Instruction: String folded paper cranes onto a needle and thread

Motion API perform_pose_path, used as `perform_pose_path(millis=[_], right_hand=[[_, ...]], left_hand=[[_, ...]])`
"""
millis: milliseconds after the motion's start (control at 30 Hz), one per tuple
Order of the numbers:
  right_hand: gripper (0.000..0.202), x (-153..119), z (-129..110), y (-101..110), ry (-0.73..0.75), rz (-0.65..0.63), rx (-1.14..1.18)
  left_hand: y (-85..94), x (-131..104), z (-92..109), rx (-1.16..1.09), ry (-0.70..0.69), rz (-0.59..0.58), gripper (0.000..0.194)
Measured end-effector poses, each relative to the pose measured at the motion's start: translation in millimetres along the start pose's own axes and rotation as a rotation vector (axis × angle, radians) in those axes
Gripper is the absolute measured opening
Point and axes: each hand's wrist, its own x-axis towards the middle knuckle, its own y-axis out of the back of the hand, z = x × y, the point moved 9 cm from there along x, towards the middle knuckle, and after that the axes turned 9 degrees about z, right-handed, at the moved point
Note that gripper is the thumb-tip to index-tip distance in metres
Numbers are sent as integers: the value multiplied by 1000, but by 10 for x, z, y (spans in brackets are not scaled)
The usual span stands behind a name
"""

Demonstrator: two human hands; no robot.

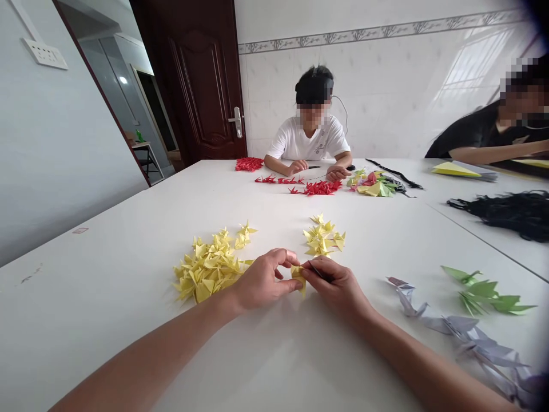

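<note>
Between my two hands is a small yellow folded-paper piece (297,275). My left hand (270,277) pinches it between thumb and fingers from the left. My right hand (337,283) is closed round a thin dark tool (319,270), its fingertips at the paper's right side. A heap of yellow paper cranes (208,266) lies just left of and behind my left hand. Behind my right hand sits a smaller group of yellow cranes (322,236).
Lilac cranes (480,337) and green cranes (486,292) lie at the right of the white table (128,240). Across it, a person in white handles red cranes (319,187). Black cords (510,212) lie at far right, near another person in black.
</note>
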Motion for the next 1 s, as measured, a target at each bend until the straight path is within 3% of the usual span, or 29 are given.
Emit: perform_pose_path(millis=[167,333,600,767,1000], right_hand=[[25,-10,44,-25,-85,3,33],[28,-36,20,11,-101,14,-25],[18,-116,-220,-70,172,-51,-293],[22,-114,-183,-71,202,-35,-378],[25,-102,-196,-52,258,-33,-431]], left_hand=[[-106,-8,-219,-212,158,4,19],[11,47,-262,-262,168,103,16],[85,66,-276,-222,170,153,20],[19,42,-238,-218,157,96,15],[15,39,-227,-180,137,101,13]])
